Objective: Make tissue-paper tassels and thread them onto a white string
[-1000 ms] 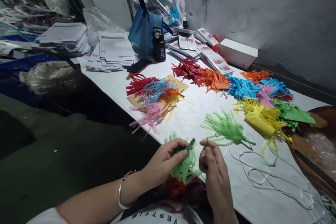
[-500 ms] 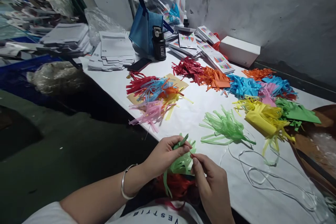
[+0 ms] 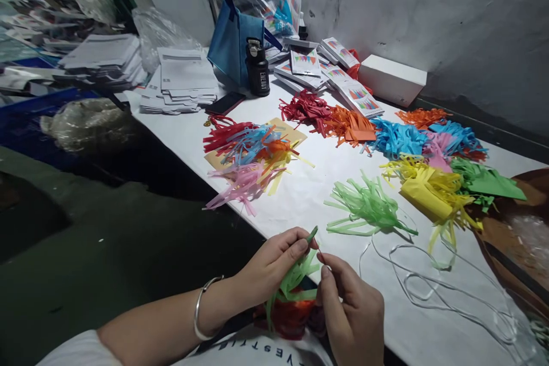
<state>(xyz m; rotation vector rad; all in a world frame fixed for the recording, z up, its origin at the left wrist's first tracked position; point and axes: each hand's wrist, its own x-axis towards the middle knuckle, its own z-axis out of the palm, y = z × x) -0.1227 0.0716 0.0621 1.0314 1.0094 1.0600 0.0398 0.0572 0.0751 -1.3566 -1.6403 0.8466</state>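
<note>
My left hand [image 3: 274,263] pinches the twisted top of a light green paper tassel [image 3: 295,280] at the near table edge; its strips hang down between both hands. My right hand [image 3: 349,309] is closed in a pinch right beside that top, holding something thin that I cannot make out. A white string [image 3: 429,286] lies in loops on the white table [image 3: 309,194] to the right of my hands. A finished green tassel [image 3: 369,209] lies just beyond them. A red tassel [image 3: 291,317] rests in my lap under the hands.
Piles of coloured tassels lie across the table: mixed ones on a card [image 3: 253,157], red and orange [image 3: 330,120], blue and pink [image 3: 420,140], yellow [image 3: 433,191], dark green [image 3: 484,180]. A black bottle [image 3: 258,67], blue bag [image 3: 234,43], phone [image 3: 225,104], white box [image 3: 392,79] and paper stacks [image 3: 184,80] stand at the back.
My right hand has dropped from an upright pinch and closed in on the tassel's top. My left hand turned the green tassel, so its strips now hang lower.
</note>
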